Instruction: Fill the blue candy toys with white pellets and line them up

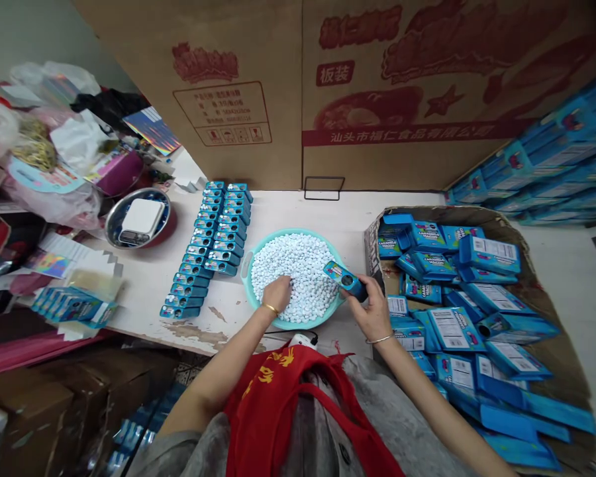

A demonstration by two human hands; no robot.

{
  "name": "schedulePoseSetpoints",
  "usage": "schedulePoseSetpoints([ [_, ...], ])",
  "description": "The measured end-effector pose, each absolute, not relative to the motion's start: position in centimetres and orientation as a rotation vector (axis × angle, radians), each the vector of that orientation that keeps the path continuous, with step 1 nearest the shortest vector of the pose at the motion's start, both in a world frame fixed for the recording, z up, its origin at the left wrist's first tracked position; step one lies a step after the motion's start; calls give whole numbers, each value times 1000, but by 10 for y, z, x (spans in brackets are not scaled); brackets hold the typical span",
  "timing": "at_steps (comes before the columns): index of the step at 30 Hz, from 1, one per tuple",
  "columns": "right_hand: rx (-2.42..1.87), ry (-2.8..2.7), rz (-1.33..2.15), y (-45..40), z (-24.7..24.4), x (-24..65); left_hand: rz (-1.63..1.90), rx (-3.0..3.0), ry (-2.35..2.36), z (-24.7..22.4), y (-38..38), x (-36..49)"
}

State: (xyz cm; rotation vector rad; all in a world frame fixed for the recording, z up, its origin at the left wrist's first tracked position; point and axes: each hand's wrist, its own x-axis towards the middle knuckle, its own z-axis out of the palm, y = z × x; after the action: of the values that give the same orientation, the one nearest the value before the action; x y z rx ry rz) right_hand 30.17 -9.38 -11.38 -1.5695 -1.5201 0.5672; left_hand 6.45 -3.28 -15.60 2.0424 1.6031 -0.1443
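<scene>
A light teal basin full of small white and pale blue pieces sits on the table in front of me. My left hand is at the heap's left side, its fingers closed and their tips down among the pieces; what they hold, if anything, is hidden. Over the basin's right rim, my right hand grips a small blue box, tilted, with a dark round hole in its face. To the left of the basin stand two rows of similar blue boxes.
An open carton of blue boxes lies at the right. Large cardboard boxes rise behind the table. A metal bowl with a white scale is at the left, beside plastic bags. More blue packs are stacked at the far right.
</scene>
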Motion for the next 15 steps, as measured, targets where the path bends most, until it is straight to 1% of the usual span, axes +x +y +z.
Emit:
schedulePoseSetpoints([
  [4,-1636,-1433,576,-95,-122,305,-12,2001,1551,-164,-32,61],
  [8,-1645,-1438,557,-94,-121,308,185,1951,1413,-150,-31,35],
  [11,-1610,-1531,511,-92,-116,309,360,1921,1260,-123,-27,21],
  [15,-1551,-1669,472,-89,-112,304,352,2047,1106,-69,-18,18],
])
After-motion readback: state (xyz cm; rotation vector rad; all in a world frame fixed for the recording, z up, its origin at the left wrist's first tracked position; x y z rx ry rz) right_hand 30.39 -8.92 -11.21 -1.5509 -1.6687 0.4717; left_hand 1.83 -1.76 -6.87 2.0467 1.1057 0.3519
